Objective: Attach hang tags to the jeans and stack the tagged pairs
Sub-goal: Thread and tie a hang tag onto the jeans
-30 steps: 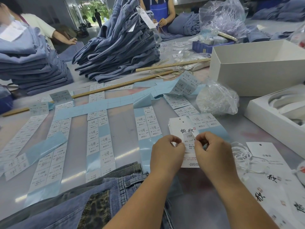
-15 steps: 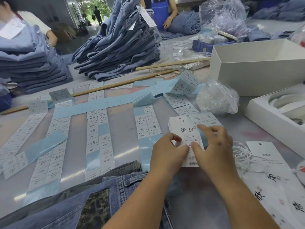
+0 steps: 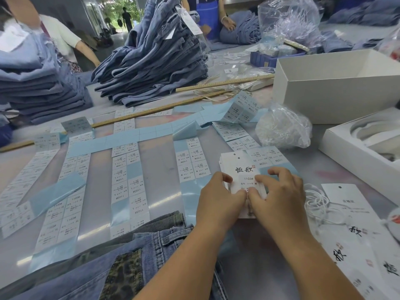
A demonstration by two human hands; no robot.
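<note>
- Head view, the hands: the person's left hand [image 3: 218, 198] and right hand [image 3: 279, 198] are meeting over a small stack of hang tags [image 3: 240, 167] lying on the table [image 3: 160, 191]. Both thumbs are pressing down on the size sticker [image 3: 249, 183] in the middle of the top tag, probably to smooth it flat. The left fingers are curling round the stack's left edge and steadying it; the right fingers are arching over it, with only the tips touching paper.
- Head view, the supplies: strips of sticker sheets [image 3: 127, 182] are lying in parallel rows just left of the tags, seemingly sorted by size so that one can be peeled off within easy reach. A loose bundle of white string [image 3: 318, 202] is lying just right of the right hand, near more hang tags [image 3: 350, 204], likely waiting for the tying step.
- Head view, the jeans: one pair of jeans [image 3: 151, 256] is lying at the table's near edge, just under the left forearm, kept close for tagging. It is not carrying a tag that can be seen.
- Head view, farther back: tall piles of folded jeans [image 3: 151, 68] are standing well apart from the hands; a tag is hanging near the top of one pile, so this is probably finished work.
</note>
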